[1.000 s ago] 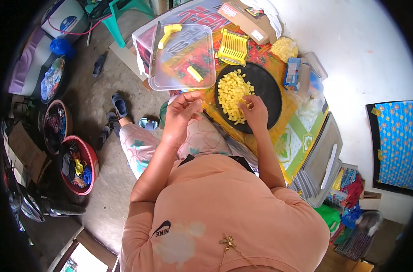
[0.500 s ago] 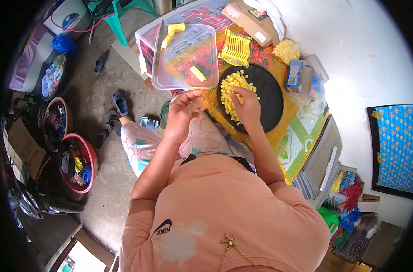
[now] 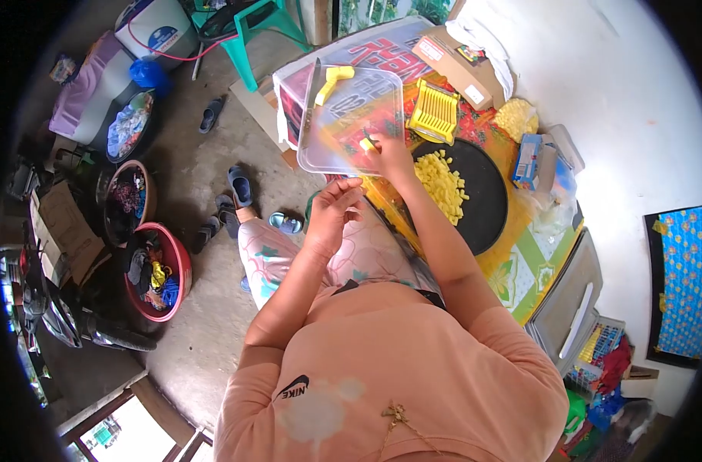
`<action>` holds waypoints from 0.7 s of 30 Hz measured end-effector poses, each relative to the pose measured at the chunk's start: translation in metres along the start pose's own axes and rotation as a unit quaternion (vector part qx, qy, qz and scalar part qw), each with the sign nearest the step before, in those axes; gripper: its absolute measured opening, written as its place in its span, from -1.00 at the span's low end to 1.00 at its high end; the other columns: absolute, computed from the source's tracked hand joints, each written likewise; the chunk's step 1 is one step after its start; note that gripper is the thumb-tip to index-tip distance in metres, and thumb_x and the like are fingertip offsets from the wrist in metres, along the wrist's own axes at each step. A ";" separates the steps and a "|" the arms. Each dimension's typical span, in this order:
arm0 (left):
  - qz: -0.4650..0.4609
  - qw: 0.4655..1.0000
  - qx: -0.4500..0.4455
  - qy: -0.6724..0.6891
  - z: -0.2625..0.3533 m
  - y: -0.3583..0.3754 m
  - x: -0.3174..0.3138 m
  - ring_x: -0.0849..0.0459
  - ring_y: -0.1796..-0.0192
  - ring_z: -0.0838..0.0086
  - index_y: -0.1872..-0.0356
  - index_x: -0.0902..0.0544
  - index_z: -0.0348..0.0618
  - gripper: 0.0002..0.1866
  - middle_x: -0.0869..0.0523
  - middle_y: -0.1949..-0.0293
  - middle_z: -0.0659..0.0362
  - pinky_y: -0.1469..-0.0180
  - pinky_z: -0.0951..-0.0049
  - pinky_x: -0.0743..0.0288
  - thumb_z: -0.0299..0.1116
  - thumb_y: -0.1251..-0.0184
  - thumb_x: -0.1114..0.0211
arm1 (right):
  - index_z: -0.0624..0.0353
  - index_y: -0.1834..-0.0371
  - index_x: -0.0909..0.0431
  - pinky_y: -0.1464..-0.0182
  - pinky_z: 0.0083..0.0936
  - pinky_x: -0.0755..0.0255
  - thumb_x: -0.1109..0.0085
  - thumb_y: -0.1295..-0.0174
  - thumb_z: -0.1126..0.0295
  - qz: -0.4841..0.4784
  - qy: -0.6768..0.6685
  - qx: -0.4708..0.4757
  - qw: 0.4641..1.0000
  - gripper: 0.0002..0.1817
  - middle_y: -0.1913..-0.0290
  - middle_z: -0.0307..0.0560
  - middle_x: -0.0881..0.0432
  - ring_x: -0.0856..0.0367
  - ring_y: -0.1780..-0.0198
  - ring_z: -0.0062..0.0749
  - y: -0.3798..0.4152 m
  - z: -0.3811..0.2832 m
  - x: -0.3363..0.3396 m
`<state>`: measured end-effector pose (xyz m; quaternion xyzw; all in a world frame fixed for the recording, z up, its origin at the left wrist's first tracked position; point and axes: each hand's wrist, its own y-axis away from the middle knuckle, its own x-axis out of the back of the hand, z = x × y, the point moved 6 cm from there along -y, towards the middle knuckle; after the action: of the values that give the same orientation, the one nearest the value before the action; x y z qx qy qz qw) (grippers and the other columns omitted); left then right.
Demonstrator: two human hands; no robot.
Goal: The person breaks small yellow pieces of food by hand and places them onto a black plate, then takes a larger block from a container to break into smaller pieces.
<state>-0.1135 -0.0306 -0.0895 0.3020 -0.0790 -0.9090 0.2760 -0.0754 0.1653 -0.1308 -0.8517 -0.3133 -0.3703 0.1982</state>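
My right hand (image 3: 391, 160) is over the near right corner of a clear plastic tray (image 3: 304, 138), its fingers closed on a yellow stick (image 3: 368, 145). My left hand (image 3: 337, 212) is just below the tray's near edge, fingers curled; what they hold, if anything, I cannot make out. A bent yellow piece (image 3: 334, 83) lies at the tray's far left, beside a knife (image 3: 310, 96). Small yellow cubes (image 3: 441, 185) are heaped on the left of a round black board (image 3: 485, 204). Beyond the board sits a yellow slotted slicer (image 3: 434, 113).
On the table's right are a bag of yellow pieces (image 3: 516, 118), a blue box (image 3: 526, 162) and clear plastic bags (image 3: 552, 204). A cardboard box (image 3: 462, 69) stands at the back. Left on the floor are a red basin (image 3: 183, 269) of clothes and slippers (image 3: 240, 186).
My right hand has moved from the cubes to the tray and closed on the yellow stick. My left hand stays near the tray's edge. The whole view has shifted.
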 end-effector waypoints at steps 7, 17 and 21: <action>0.019 0.997 -0.058 -0.044 0.009 -0.006 0.001 -0.61 0.22 0.54 -0.07 -0.52 -0.20 -0.67 -0.63 0.14 0.21 0.24 0.51 -0.52 -0.36 -0.31 -0.23 | 0.32 -0.06 -0.50 0.28 -0.59 -0.52 -0.30 -0.12 0.44 -0.054 -0.429 -0.074 0.899 -0.57 0.22 -0.08 -0.66 -0.63 0.24 -0.53 0.027 -0.020 0.035; -0.109 0.990 -0.083 -0.038 0.056 0.024 -0.041 -0.64 0.15 0.50 -0.08 -0.52 -0.30 -0.57 -0.67 0.15 0.14 0.18 0.51 -0.58 -0.44 -0.19 -0.37 | 0.30 -0.13 -0.41 0.03 -0.52 -0.52 -0.27 -0.14 0.55 -0.091 -0.527 -0.014 0.845 -0.54 0.08 -0.04 -0.61 -0.61 0.08 -0.45 0.101 -0.105 0.105; -0.126 0.988 -0.082 -0.020 0.065 0.038 -0.043 -0.65 0.16 0.50 -0.06 -0.55 -0.30 -0.61 -0.68 0.14 0.12 0.18 0.50 -0.60 -0.49 -0.19 -0.35 | 0.29 -0.15 -0.41 -0.02 -0.49 -0.50 -0.27 -0.13 0.57 -0.119 -0.524 0.025 0.843 -0.52 0.04 -0.02 -0.60 -0.60 0.04 -0.44 0.112 -0.126 0.114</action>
<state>-0.1058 -0.0403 -0.0032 0.2679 0.0290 -0.9458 0.1812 -0.0023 0.0560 0.0254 -0.8700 -0.4784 0.1179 -0.0200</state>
